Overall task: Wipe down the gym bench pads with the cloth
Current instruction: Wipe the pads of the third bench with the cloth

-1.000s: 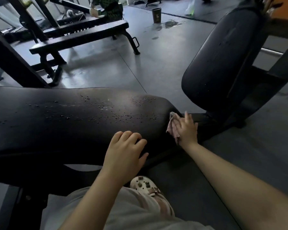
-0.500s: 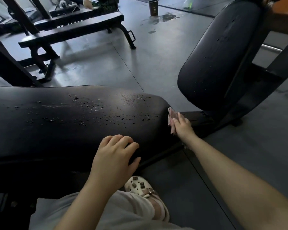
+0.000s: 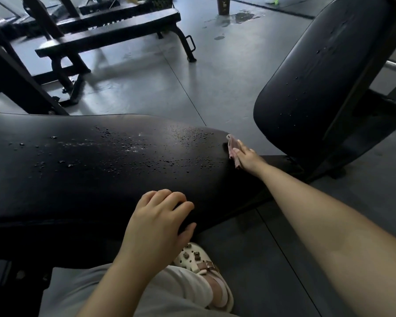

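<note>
— Pink cloth (image 3: pixel 233 149): how much of it shows?
— Only a folded strip. The right hand (image 3: pixel 247 157) covers the rest, so its full size is hard to judge. That grip is flat, fingers stretched out, pressing the cloth against the rounded end of the long black pad (image 3: pixel 89 170).
— And how does the pad look?
— Dark, shiny vinyl with water droplets scattered across the top, running from just left of the grip far out toward the pad's middle. Its left end is cut off by the frame edge.
— The other hand?
— The left hand (image 3: pixel 157 227) rests near the pad's front edge, well apart from the cloth, fingers curled loosely, holding nothing.
— Anything beyond the grip?
— The tilted back pad (image 3: pixel 318 76) stands just past it, also beaded with drops; its top is cut off.
— Any containers?
— A dark cup (image 3: pixel 223 5) on the floor (image 3: pixel 215 83) far behind, its rim cropped, contents unseen.
</note>
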`<control>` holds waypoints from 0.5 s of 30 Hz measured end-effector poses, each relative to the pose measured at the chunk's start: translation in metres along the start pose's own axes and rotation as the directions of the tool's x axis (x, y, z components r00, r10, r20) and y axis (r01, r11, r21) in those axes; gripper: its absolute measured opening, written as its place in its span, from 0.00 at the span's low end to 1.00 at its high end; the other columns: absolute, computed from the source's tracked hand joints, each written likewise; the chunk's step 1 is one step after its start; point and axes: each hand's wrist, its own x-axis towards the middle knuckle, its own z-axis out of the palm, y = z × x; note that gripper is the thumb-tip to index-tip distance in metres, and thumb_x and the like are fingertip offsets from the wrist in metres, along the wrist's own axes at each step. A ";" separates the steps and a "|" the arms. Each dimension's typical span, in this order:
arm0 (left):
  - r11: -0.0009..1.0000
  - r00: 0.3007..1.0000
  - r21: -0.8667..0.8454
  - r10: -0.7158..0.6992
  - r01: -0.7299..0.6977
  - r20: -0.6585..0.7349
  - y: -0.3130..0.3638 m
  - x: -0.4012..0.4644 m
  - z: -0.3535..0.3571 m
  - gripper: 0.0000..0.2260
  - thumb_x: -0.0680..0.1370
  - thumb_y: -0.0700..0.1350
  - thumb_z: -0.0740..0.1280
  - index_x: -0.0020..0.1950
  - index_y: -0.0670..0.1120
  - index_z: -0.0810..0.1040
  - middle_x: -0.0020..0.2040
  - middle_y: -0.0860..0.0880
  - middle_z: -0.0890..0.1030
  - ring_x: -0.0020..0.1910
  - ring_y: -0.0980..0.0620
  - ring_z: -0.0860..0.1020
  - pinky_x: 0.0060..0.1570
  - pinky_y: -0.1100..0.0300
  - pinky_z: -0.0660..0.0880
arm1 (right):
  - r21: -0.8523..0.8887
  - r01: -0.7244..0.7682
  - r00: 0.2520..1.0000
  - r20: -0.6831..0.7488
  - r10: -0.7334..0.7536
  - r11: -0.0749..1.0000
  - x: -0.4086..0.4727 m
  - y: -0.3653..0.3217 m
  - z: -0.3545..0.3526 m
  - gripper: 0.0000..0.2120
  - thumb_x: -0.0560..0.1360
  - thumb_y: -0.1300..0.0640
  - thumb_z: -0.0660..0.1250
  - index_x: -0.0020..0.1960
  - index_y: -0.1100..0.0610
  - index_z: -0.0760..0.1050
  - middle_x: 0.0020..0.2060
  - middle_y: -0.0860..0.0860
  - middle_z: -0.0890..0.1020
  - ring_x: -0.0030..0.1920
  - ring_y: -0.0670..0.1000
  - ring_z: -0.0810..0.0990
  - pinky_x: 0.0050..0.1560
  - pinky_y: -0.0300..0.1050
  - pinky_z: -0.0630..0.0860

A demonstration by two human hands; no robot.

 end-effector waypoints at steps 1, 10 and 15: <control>1.000 1.000 -0.002 0.000 0.000 0.004 0.000 0.000 0.000 0.14 0.70 0.54 0.60 0.46 0.49 0.82 0.45 0.52 0.80 0.45 0.50 0.77 0.51 0.55 0.67 | 0.035 0.005 1.000 -0.006 -0.005 0.999 -0.006 0.005 0.000 0.24 0.82 0.45 0.50 0.77 0.46 0.51 0.74 0.58 0.61 0.72 0.59 0.62 0.70 0.54 0.59; 1.000 1.000 0.009 0.001 -0.001 -0.016 0.002 0.000 0.000 0.15 0.70 0.54 0.60 0.45 0.48 0.81 0.44 0.51 0.80 0.45 0.48 0.78 0.50 0.55 0.67 | 0.686 0.025 0.893 -0.342 0.292 0.727 -0.092 0.020 0.051 0.22 0.82 0.55 0.56 0.75 0.53 0.59 0.68 0.57 0.70 0.65 0.58 0.72 0.64 0.48 0.69; 1.000 1.000 0.012 0.013 -0.013 0.028 0.002 0.000 -0.002 0.12 0.65 0.51 0.75 0.45 0.47 0.82 0.44 0.50 0.81 0.44 0.46 0.79 0.47 0.53 0.75 | 0.783 -0.026 0.812 -0.346 0.470 0.621 -0.128 -0.032 0.079 0.29 0.81 0.55 0.58 0.77 0.56 0.50 0.75 0.60 0.52 0.73 0.58 0.59 0.70 0.45 0.62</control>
